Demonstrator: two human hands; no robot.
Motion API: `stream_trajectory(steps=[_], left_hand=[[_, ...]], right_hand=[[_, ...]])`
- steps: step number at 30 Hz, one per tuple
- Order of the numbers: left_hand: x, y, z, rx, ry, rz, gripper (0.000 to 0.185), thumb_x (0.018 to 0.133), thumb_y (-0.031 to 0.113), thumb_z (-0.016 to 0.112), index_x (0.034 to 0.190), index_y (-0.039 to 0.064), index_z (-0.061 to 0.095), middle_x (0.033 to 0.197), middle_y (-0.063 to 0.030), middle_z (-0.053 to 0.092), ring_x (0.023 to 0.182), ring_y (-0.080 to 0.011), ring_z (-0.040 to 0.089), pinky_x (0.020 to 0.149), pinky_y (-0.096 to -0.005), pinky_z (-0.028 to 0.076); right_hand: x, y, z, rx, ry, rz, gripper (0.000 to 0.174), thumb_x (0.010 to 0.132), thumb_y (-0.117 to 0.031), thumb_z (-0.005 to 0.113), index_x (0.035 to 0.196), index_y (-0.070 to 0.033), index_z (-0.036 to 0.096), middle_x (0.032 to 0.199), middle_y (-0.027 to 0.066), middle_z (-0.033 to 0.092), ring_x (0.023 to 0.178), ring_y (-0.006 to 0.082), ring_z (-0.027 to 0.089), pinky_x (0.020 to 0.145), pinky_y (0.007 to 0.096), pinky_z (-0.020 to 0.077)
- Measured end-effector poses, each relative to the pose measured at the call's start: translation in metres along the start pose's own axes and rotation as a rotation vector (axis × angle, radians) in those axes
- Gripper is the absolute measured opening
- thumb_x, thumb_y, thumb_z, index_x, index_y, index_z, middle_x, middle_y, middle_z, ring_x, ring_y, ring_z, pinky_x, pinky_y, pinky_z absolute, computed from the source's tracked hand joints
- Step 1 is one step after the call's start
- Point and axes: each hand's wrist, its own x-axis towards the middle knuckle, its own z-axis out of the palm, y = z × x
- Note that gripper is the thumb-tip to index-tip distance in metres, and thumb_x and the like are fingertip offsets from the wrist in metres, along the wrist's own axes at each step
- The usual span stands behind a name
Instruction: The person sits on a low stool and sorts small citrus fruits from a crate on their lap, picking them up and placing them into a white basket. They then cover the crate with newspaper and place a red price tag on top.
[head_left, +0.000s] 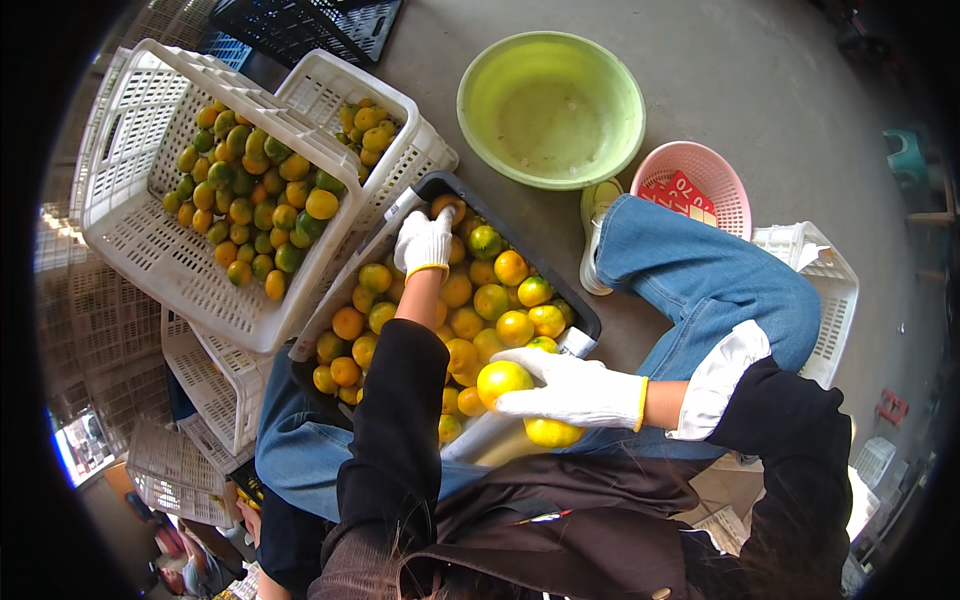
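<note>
A black plastic crate (581, 309), full of orange and green-tinged mandarins (491, 301), lies between my knees. My left hand (426, 241), in a white knit glove, reaches into its far corner. Its fingers lie against a mandarin (448, 202) there; whether they close around it is hidden. Over the near right side of the crate, my gloved right hand (574, 390) grips a yellow-orange mandarin (504, 384) between thumb and fingers. Just below that hand shows another yellow mandarin (555, 433); what supports it is hidden.
At left, a tilted white crate (187, 315) holds smaller, greener mandarins, with another white crate (431, 150) behind it. Ahead stands a green basin (551, 112). A pink basket (739, 187) with red printed items sits by my right leg. Another person's arm (251, 517) shows lower left.
</note>
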Motion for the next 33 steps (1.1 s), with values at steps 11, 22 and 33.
stream_trajectory(steps=[11, 22, 33], left_hand=[[0.006, -0.015, 0.001, 0.094, 0.133, 0.108, 0.068, 0.087, 0.08, 0.055, 0.104, 0.018, 0.078, 0.108, -0.01, 0.076, 0.101, -0.0315, 0.074, 0.079, -0.0472, 0.059], [-0.059, -0.009, 0.009, 0.411, 0.275, 0.767, 0.034, 0.099, 0.041, 0.056, 0.114, 0.014, 0.069, 0.098, -0.0072, 0.072, 0.09, -0.0284, 0.07, 0.077, -0.0472, 0.053], [-0.064, -0.008, -0.004, 0.13, 0.259, 0.661, 0.049, 0.072, 0.051, 0.082, 0.099, 0.013, 0.067, 0.091, -0.01, 0.07, 0.092, -0.0311, 0.067, 0.08, -0.0444, 0.053]], right_hand=[[-0.004, -0.001, -0.001, -0.018, -0.011, -0.027, 0.085, 0.091, -0.062, 0.066, 0.152, -0.007, 0.045, 0.14, 0.0188, 0.06, 0.13, 0.0303, 0.058, 0.111, 0.0371, 0.043], [-0.007, 0.002, 0.001, 0.036, -0.064, -0.053, 0.081, 0.092, -0.057, 0.068, 0.152, -0.007, 0.045, 0.138, 0.0179, 0.062, 0.128, 0.0283, 0.059, 0.108, 0.0369, 0.0453], [-0.004, 0.004, 0.004, -0.019, -0.062, -0.074, 0.084, 0.088, -0.063, 0.066, 0.152, -0.011, 0.046, 0.136, 0.017, 0.064, 0.125, 0.0324, 0.062, 0.107, 0.0392, 0.0466]])
